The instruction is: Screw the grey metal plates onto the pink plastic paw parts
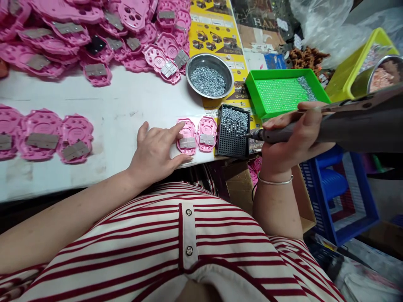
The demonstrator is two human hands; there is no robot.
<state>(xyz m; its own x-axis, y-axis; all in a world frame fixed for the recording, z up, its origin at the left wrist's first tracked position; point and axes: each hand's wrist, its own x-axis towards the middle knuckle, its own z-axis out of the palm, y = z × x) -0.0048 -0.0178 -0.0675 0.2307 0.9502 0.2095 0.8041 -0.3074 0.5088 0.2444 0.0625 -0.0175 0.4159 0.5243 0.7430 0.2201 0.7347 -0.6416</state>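
From my end: row of three pink casings (43, 121) on a white table (110, 96); left hand (154, 149) palm down, forearm from lower left, thumb and index pinching the near and far edges of one pink plastic casing (188, 133) at the table's front, long axis running away from the wearer, metal plate (188, 143) at its near end. Second casing (207, 127) just beside. Yellow sheet (204, 25): print too small for me. Black screw tray (233, 147). Dark printed sheet (258, 11) reads "HAM". Right hand (294, 140), fingers wrapped round an electric screwdriver (352, 126), near-level, bit pointing left at the tray's right edge.
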